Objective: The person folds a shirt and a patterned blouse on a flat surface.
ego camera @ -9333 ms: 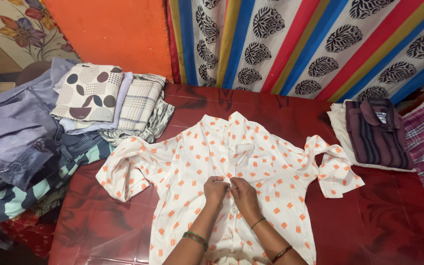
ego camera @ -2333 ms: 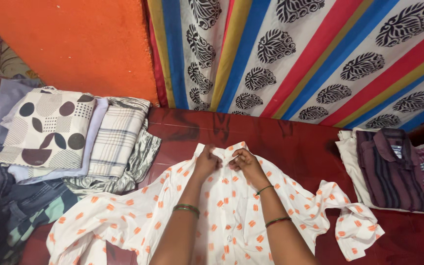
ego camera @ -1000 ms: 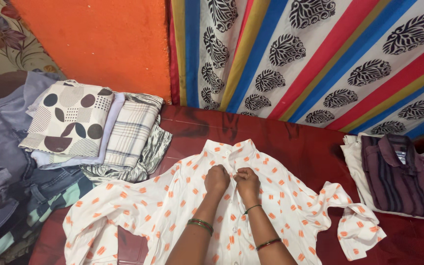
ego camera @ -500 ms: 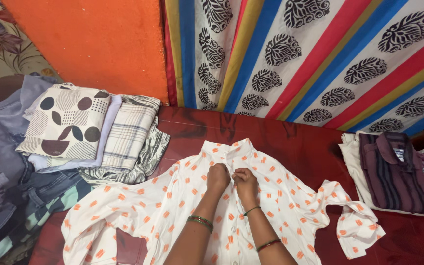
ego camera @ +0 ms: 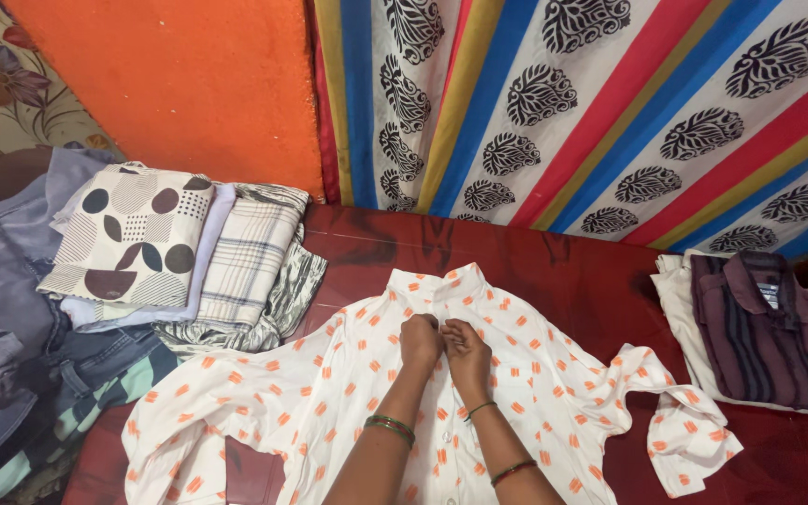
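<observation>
White cotton with small orange dashes, the short-sleeved shirt (ego camera: 441, 411) lies front-up and spread flat on the dark red glossy counter (ego camera: 535, 262), collar toward the striped leaf-print curtain (ego camera: 610, 112), so its button line faces me. I have both hands on that line just below the collar: my left hand (ego camera: 420, 340) and right hand (ego camera: 465, 352) touch each other, each grip pinched shut on the shirt's placket edge, holding the two fronts together. The thin cloth wrinkles loosely around them. Left of the shirt sits a soft stack of folded patterned and checked cloths (ego camera: 189, 252); right of it, a folded maroon striped shirt (ego camera: 759, 327) rests on cream fabric.
</observation>
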